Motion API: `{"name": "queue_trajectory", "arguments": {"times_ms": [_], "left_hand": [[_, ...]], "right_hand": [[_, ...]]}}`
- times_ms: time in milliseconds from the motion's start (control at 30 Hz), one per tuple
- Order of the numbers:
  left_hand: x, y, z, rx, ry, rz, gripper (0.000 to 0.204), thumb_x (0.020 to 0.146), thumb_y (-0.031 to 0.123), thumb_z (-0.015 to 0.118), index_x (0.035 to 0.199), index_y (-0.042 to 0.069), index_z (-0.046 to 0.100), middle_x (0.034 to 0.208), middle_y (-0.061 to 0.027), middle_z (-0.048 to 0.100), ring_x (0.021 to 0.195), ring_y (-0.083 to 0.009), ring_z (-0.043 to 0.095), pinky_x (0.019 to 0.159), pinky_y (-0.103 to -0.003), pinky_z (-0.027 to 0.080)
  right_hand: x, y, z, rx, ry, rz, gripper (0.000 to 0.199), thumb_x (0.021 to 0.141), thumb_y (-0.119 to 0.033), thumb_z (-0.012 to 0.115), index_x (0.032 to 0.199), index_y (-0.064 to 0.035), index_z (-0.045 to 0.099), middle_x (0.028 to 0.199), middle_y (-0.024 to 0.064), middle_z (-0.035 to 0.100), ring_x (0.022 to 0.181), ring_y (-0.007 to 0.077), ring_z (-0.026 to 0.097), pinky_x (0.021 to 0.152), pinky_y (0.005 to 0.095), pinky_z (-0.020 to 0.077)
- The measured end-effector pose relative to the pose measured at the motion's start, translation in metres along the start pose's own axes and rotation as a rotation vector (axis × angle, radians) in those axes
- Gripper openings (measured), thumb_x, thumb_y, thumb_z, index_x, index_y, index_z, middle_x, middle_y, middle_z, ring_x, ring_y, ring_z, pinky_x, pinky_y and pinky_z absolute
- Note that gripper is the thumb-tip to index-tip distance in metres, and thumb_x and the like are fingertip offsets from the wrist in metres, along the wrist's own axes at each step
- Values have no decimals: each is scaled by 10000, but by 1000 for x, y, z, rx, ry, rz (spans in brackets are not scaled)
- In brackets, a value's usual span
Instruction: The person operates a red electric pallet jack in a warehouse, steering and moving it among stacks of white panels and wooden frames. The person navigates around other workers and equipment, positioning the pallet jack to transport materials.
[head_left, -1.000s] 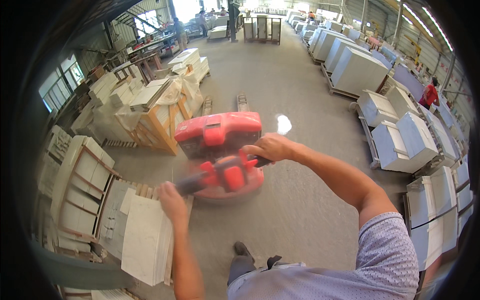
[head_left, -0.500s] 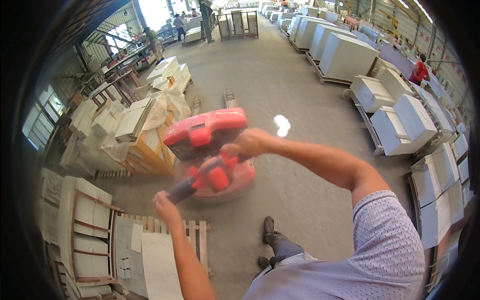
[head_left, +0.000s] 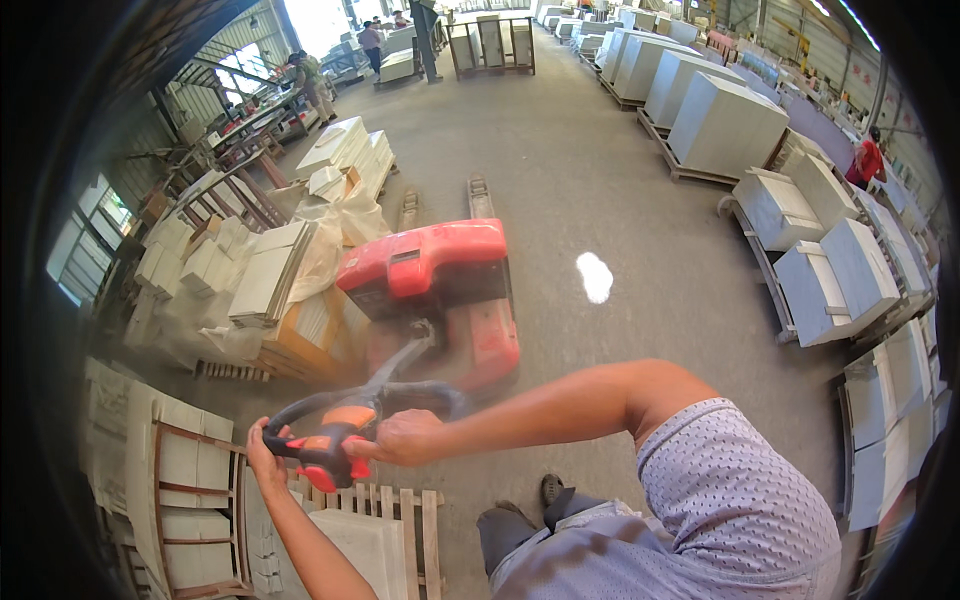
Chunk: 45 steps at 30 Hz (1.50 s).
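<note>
A red electric pallet truck (head_left: 425,255) stands in front of me, its two forks (head_left: 480,197) pointing away up the aisle. Its tiller handle (head_left: 350,415), black with orange and red parts, is tilted down toward me. My left hand (head_left: 264,456) has its fingers wrapped round the left side of that handle. On the right side, close to the red controls, my right hand (head_left: 408,437) is closed on the handle, with the forearm reaching across from the right.
Left of the truck stand a wooden crate (head_left: 300,335) and plastic-wrapped pale slabs. Nearer me are a slatted pallet (head_left: 430,530) and a brown frame (head_left: 155,500) with slabs. Pallets of white stone blocks (head_left: 725,125) line the right side. A person in red (head_left: 866,162) is at far right; others are far left.
The tiller handle has come down toward me and a little left, with both hands on it. More of its shaft and loop shows. My feet have shifted.
</note>
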<state>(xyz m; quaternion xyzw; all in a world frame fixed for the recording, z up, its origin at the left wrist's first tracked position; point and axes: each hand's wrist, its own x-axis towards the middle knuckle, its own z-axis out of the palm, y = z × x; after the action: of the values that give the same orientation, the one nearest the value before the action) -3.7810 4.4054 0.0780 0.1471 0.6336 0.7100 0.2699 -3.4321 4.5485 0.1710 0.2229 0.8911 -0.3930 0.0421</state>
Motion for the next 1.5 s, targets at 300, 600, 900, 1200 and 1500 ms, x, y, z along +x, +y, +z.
{"name": "queue_trajectory", "arguments": {"times_ms": [300,600,900,1200,1500], "left_hand": [[118,43,61,41,-66,86,287,1025,202,476,1151,-31,587,945,-154,643,758,-261,703,704,-341,615],[185,69,87,107,-127,40,331,1031,219,429,1163,-57,555,1056,-196,601,767,-333,709,678,-374,631],[221,87,112,80,-188,10,335,1058,237,417,1165,-48,556,1037,-191,633,775,-325,724,686,-365,627],[276,84,162,50,-249,49,315,1054,222,453,1157,-62,541,993,-210,637,801,-349,720,712,-398,642],[349,74,243,55,-246,16,308,1060,236,411,1129,-37,537,1007,-204,619,795,-332,711,714,-373,636]], "right_hand": [[87,8,-80,299,-36,161,853,987,-717,224,689,-55,672,557,87,616,584,217,669,663,392,519],[147,8,-105,282,2,147,938,1008,-710,168,535,-32,609,530,105,592,547,251,645,650,386,520],[171,8,-138,403,-52,136,931,1018,-693,167,556,-9,598,531,112,588,542,243,653,643,366,539],[200,39,-185,470,-15,97,830,1035,-653,224,621,-34,589,527,98,595,488,231,640,591,376,534],[249,101,-252,518,-2,88,865,1018,-681,259,648,21,603,550,111,586,509,226,641,582,379,534]]}}
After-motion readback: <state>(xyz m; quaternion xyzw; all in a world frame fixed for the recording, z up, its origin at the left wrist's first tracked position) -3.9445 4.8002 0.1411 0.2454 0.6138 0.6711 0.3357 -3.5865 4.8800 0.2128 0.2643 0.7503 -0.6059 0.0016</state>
